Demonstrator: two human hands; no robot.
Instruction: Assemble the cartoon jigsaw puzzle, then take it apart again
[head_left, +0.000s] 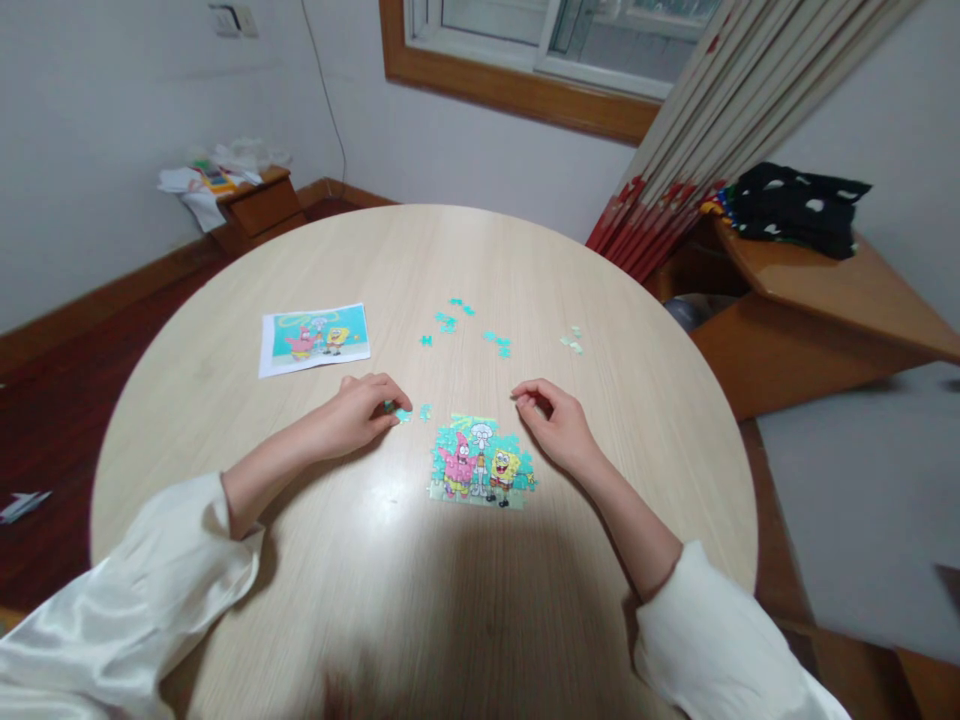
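A partly built cartoon jigsaw puzzle (481, 462) lies on the round wooden table (420, 560) between my hands. My left hand (358, 411) rests left of it, fingers curled, its fingertips pinching a turquoise piece (401, 413). Another loose piece (425, 411) lies just to the right of that. My right hand (553, 420) sits at the puzzle's upper right corner, fingers curled together in a pinch; what they hold is too small to make out. Several loose turquoise pieces (465, 325) are scattered farther back.
A printed reference picture (315, 338) lies at the left of the table. Behind are a small wooden cabinet with papers (251, 200), a striped curtain (720, 130), and a wooden desk with black cloth (802, 210) at right.
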